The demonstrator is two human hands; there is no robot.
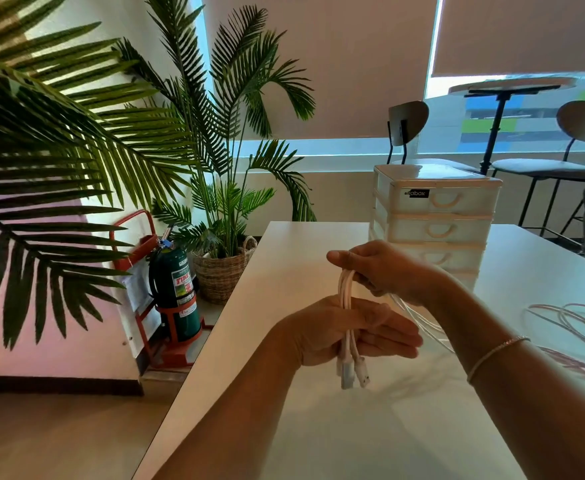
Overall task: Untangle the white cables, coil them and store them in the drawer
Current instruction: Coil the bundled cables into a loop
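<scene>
Presently, item by item:

Coil [346, 299]: white cable loops held upright above the counter [370, 427], at view centre. Two plugs [353, 374] hang from its lower end.

Left hand [346, 332]: fingers nearly straight, pointing to 3 o'clock; the loops pass between thumb and palm, so the thumb seems to pin them. Grip looks light.

Right hand [384, 271]: at 12 o'clock of the left, curled over the top of the loops, leading the free strand [419, 320] that trails toward 4 o'clock.

Loose cables [575, 327]: a slack heap on the counter at 3 o'clock, not yet coiled.

Drawer unit [436, 216]: white, stacked drawers, all closed, at 1 o'clock behind the hands.

Handling note, as judgement: keep each new loop the same length as the ones held, feed the strand without twist, and tighten the left thumb so the plugs stay put.

Writing: black label on the top drawer reads, in part, "box"; the first letters are unclear. Green extinguisher [175, 289] at 9 o'clock shows "FIRE"; smaller print is illegible.
</scene>
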